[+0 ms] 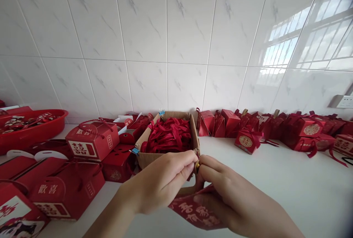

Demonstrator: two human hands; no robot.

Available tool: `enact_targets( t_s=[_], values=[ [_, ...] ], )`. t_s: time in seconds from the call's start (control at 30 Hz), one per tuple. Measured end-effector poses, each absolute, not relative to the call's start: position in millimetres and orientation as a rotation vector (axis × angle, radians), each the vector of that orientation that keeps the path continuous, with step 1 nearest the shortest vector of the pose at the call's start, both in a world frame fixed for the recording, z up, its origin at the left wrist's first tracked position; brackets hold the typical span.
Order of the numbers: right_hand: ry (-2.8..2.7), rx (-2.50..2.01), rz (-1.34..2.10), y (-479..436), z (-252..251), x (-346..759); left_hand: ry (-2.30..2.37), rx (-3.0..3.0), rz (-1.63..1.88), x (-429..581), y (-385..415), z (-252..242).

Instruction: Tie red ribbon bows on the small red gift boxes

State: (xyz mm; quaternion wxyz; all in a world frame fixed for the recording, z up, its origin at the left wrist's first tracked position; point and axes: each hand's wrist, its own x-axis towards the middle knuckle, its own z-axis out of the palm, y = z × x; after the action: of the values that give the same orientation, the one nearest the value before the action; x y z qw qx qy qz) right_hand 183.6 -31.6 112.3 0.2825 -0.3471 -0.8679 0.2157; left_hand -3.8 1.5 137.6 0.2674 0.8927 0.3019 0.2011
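Observation:
Both hands meet low in the middle of the view, in front of a cardboard box (141,159) filled with red ribbons (173,135). My left hand (162,183) is closed, its fingertips pinched at a small gold-coloured piece (197,166). Closed as well, my right hand (226,190) pinches the same spot from the other side. Below the fingers hangs a red printed item (195,212) with pale characters, partly covered by my right hand. What exactly lies between the fingertips is mostly hidden.
Red gift boxes (92,138) with handles crowd the left side, before a red basin (55,129) of small packets. Small red boxes (248,140) with ribbons line the wall on the right. The tabletop (275,183) is white; a wall socket (344,101) is at far right.

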Motion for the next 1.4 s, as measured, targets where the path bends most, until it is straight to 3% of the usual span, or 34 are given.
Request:
enact_targets(
  t_s=[0.43,0.63,0.93,1.13,1.4],
  values=[
    [-2.336,-0.849,0.596,-29.5,110.8,190.6,0.647,2.562,0.807,-0.4,11.6,118.0],
    [-2.386,-0.866,0.457,-28.2,105.4,185.3,0.874,2.728,1.099,2.2,11.6,116.8],
    [-2.492,-0.950,0.344,-30.0,98.5,183.1,1.002,2.993,0.867,-2.8,-3.9,118.8],
    [-2.402,-0.958,0.461,-29.6,107.3,189.4,1.022,3.173,1.227,3.7,-1.4,113.5],
    [-2.373,-0.935,0.504,-28.8,112.5,196.7,0.956,3.271,1.353,10.7,3.5,110.5]
  ],
)
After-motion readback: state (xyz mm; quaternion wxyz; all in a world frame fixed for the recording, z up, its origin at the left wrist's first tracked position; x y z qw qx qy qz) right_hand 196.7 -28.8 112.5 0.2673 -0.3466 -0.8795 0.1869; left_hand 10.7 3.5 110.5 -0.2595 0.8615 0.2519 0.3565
